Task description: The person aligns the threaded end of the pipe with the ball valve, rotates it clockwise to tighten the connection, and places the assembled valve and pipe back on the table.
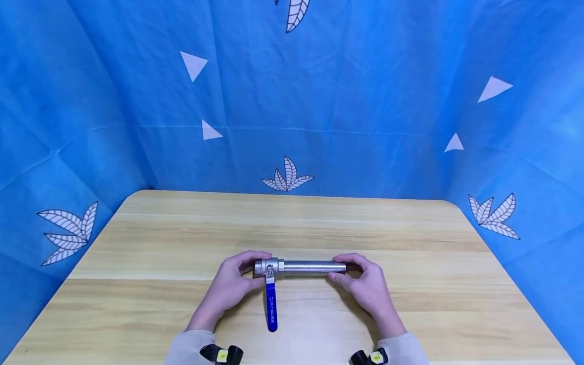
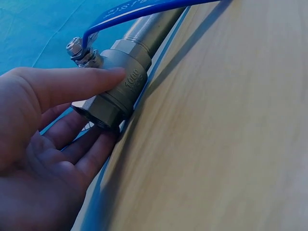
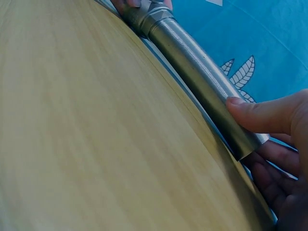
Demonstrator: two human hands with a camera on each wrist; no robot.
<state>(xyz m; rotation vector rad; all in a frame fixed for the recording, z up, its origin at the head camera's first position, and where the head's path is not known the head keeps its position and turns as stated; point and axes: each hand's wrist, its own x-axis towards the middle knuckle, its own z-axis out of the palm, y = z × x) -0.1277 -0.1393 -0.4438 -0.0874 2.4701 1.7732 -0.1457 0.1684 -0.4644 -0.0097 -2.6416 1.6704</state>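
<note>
A steel ball valve [image 1: 275, 263] lies at the near middle of the table, its blue lever handle [image 1: 271, 306] pointing toward the person. From the valve's right end runs a smooth steel pipe [image 1: 310, 267], in line with it. My left hand [image 1: 231, 284] grips the valve body at its left end, thumb on the near side and fingers on the far side. At the pipe's free end, my right hand [image 1: 367, 286] holds it between thumb and fingers. In the left wrist view the valve's open hexagonal end [image 2: 103, 113] faces the palm, and raised lettering shows on the body.
The wood-grain table [image 1: 292, 223] has rounded far corners. Blue cloth [image 1: 319, 91] with white leaf and triangle prints hangs behind it and along both sides. A dark wrist device with a yellow label [image 1: 222, 355] sits on the left sleeve, a similar one [image 1: 376, 357] on the right.
</note>
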